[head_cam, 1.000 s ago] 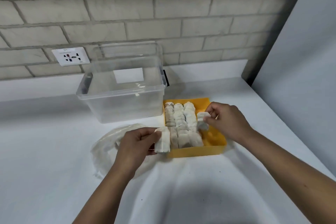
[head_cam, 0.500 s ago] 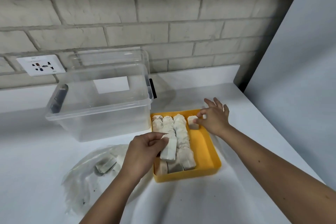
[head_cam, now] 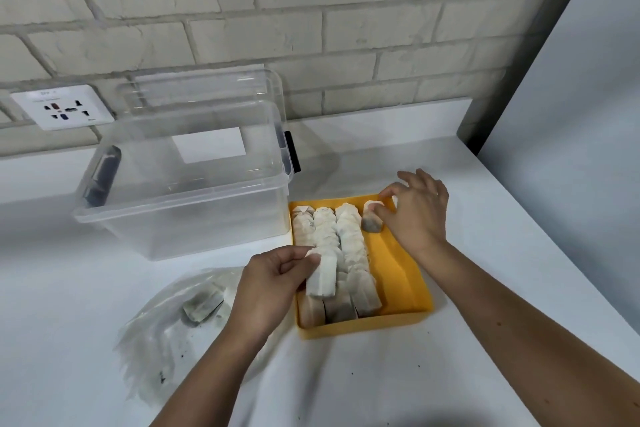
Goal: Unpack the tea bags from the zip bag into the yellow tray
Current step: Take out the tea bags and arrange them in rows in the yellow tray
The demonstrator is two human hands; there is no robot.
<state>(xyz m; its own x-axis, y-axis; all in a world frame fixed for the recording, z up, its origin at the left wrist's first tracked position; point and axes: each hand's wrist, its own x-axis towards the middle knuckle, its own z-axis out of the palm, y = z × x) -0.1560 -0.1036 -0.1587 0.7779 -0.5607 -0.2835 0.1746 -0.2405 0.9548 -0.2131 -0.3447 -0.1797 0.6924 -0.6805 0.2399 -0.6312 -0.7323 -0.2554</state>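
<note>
The yellow tray (head_cam: 401,274) sits on the white counter with three rows of white tea bags (head_cam: 349,246) along its left side. My right hand (head_cam: 414,215) pinches one tea bag (head_cam: 371,222) at the tray's far right corner, where it stands against the tray floor. My left hand (head_cam: 268,282) grips another tea bag (head_cam: 323,276) just over the tray's near left rows. The clear zip bag (head_cam: 180,319) lies crumpled on the counter to the left of the tray, with at least one tea bag (head_cam: 202,303) still inside.
A clear plastic storage bin (head_cam: 180,191) with its lid leaning behind it stands just beyond the tray's left side. A brick wall with a wall socket (head_cam: 62,111) is at the back. A grey panel (head_cam: 571,114) borders the counter on the right.
My right hand carried its tea bag from the middle of the tray to the far right corner and set it down there. My left hand brought its tea bag over the tray's near rows.
</note>
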